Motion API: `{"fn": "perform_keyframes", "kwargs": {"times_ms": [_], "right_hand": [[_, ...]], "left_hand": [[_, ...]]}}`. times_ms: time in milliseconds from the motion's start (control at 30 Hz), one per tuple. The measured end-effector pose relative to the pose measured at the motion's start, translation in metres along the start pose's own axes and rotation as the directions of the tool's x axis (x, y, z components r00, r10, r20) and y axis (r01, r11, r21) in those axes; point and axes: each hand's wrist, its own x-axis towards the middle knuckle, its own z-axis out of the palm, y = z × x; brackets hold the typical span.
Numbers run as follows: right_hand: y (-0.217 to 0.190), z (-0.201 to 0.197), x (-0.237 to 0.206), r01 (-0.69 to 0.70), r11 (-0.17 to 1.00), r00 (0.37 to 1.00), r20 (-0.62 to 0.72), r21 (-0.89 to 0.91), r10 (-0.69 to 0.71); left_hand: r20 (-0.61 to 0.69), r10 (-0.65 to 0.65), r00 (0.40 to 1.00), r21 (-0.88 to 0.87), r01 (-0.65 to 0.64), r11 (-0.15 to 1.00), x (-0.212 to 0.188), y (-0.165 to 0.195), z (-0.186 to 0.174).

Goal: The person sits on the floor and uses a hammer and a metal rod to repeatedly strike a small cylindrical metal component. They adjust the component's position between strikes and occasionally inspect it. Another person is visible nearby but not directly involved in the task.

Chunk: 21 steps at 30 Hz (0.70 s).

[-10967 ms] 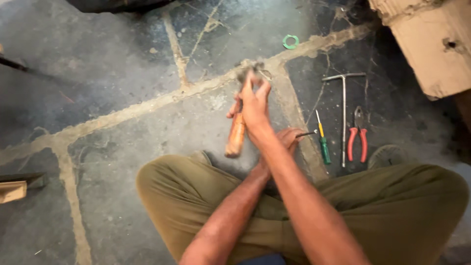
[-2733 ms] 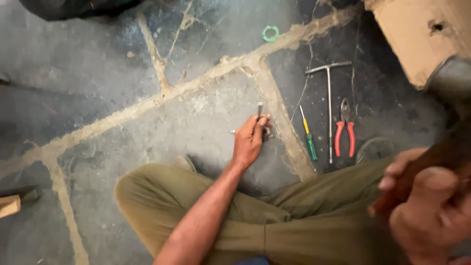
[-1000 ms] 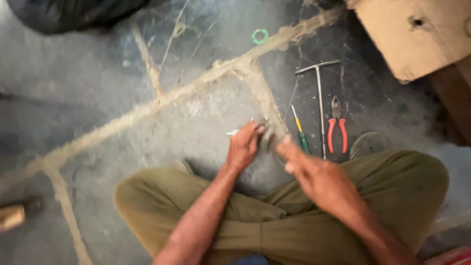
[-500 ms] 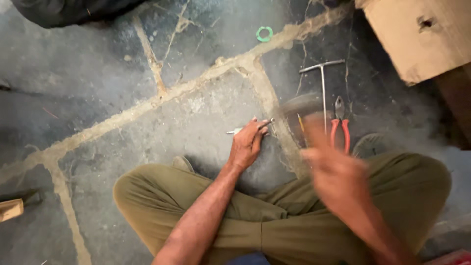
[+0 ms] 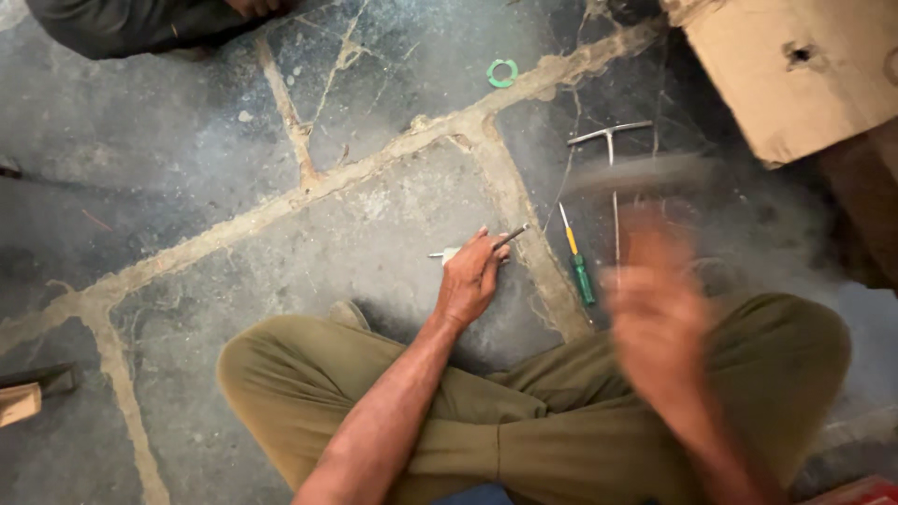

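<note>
While left hand (image 5: 470, 281) pins rod (image 5: 508, 238), screwdriver (image 5: 577, 263) nearby

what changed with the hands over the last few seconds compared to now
The right hand has come up off the floor and is now a raised motion blur; whatever it holds is too smeared to tell. The left hand has stayed put, pinching the thin metal rod against the stone floor. The green-handled screwdriver and T-shaped tool lie as before.

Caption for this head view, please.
Seated cross-legged on a stone floor, left hand pins a thin metal rod; blurred right hand swings above a green screwdriver.
</note>
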Motion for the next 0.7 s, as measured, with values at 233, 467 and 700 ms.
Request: {"fn": "perform_keyframes", "kwargs": {"times_ms": [233,467,700], "right_hand": [[0.039,0.021,0.002,-0.084,0.957,0.971,0.195,-0.277,0.141],[0.118,0.053,0.054,0.02,0.664,0.97,0.175,-0.747,0.168],[0.151,0.071,0.045,0.144,0.691,0.988,0.145,-0.708,-0.058]], "left_hand": [[-0.061,0.091,0.994,0.128,-0.083,0.988,-0.006,-0.005,0.002],[-0.018,-0.028,0.999,0.047,0.029,0.999,0.008,0.021,-0.012],[0.269,-0.035,0.963,0.237,-0.031,0.971,0.008,0.02,-0.053]]}}
